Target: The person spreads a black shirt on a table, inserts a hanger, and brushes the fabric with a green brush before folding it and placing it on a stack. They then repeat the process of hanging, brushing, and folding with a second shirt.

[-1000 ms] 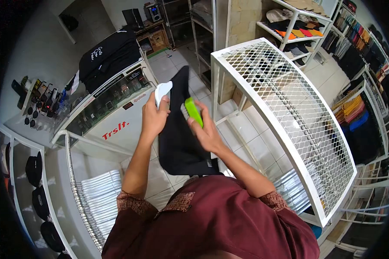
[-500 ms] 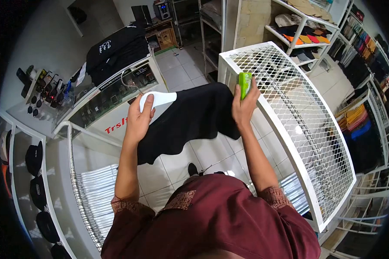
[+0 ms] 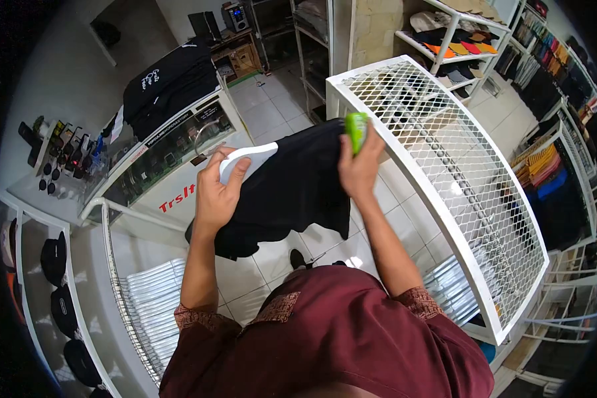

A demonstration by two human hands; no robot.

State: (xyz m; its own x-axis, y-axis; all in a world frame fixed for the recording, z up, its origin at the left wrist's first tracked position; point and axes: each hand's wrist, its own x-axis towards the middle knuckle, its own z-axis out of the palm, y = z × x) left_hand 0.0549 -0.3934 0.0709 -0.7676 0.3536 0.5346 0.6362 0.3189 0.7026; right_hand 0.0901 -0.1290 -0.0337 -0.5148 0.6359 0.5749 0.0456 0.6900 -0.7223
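Observation:
My left hand (image 3: pixel 215 192) is closed around one arm of a white clothes hanger (image 3: pixel 259 154), whose wire hook points up and away beyond my knuckles. A black garment (image 3: pixel 288 189) hangs from the hanger, spread sideways between my hands with its lower edge over the floor. In my right hand (image 3: pixel 360 171), fingers wrapped round it, is a small bright green hand brush (image 3: pixel 355 131), smeared by motion. The brush is right at the garment's far right upper corner, overlapping it in this view.
A white mesh-topped rack (image 3: pixel 444 169) stands close on my right. Ahead on the left, a glass display counter (image 3: pixel 179 142) carries a pile of black shirts (image 3: pixel 169 86). A white rail (image 3: pixel 139 209) and shelved black caps (image 3: pixel 65 312) are on my left.
My right hand with the green brush has moved left, and the garment's right end has come in with it. My left wrist has turned, tilting the hanger. The view has shifted slightly.

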